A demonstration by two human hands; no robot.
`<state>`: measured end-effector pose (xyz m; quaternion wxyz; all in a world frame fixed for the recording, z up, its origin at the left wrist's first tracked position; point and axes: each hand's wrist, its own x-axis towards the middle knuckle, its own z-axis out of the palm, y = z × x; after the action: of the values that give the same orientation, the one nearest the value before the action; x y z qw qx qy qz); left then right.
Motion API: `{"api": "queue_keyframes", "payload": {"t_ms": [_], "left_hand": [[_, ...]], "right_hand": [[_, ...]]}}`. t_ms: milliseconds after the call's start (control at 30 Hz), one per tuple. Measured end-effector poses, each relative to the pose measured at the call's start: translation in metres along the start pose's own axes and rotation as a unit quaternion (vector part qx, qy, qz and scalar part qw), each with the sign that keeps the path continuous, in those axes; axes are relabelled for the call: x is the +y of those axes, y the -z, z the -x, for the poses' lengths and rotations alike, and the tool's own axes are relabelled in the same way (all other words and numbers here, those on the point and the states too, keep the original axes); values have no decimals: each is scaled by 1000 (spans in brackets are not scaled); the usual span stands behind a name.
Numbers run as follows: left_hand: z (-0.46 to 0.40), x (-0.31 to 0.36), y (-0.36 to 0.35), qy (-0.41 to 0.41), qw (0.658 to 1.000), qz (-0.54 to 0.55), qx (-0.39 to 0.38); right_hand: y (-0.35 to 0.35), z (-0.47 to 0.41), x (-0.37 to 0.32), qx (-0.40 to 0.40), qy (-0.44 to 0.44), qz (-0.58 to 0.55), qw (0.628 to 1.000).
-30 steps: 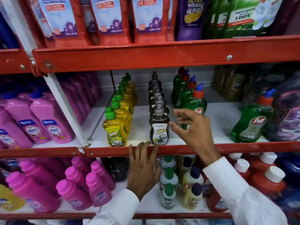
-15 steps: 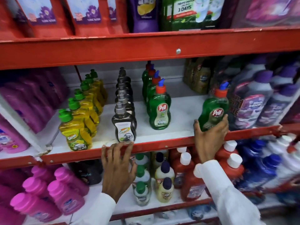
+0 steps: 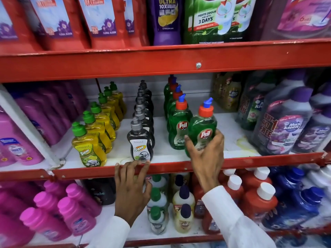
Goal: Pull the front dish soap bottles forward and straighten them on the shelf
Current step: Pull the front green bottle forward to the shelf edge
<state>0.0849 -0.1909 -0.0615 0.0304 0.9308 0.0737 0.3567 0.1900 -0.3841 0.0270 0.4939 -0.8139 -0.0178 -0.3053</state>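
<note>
On the middle shelf stand three rows of dish soap: yellow Super bottles at the left, dark grey Super bottles in the middle, green Pril bottles to the right. My right hand grips a single green Pril bottle with an orange cap, tilted slightly, beside the front bottle of the green row. My left hand rests with its fingers spread on the red shelf rail, just below the front grey bottle, holding nothing.
Large purple Max Kleen bottles crowd the shelf's right side, pink bottles the left bay. Red and green cleaner pouches hang on the shelf above. Below stand pink, red and blue bottles and small white ones.
My right hand has carried the lone Pril bottle leftward from the shelf's right part to beside the green row. My left hand stays on the rail.
</note>
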Motion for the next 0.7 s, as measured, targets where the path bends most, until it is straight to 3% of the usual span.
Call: {"api": "queue_keyframes", "payload": {"t_ms": [400,600,700], "left_hand": [[3,7,8,25,997,61,-27],[-19,42,34,40,972,234,-5],[-45,63,37,81,945,309,-69]], "right_hand": [[-20,19,-14,-87,-10,6,996],[15,5,23,-222,18,-57,973],[26,-15,38,-301,58,-45,951]]}}
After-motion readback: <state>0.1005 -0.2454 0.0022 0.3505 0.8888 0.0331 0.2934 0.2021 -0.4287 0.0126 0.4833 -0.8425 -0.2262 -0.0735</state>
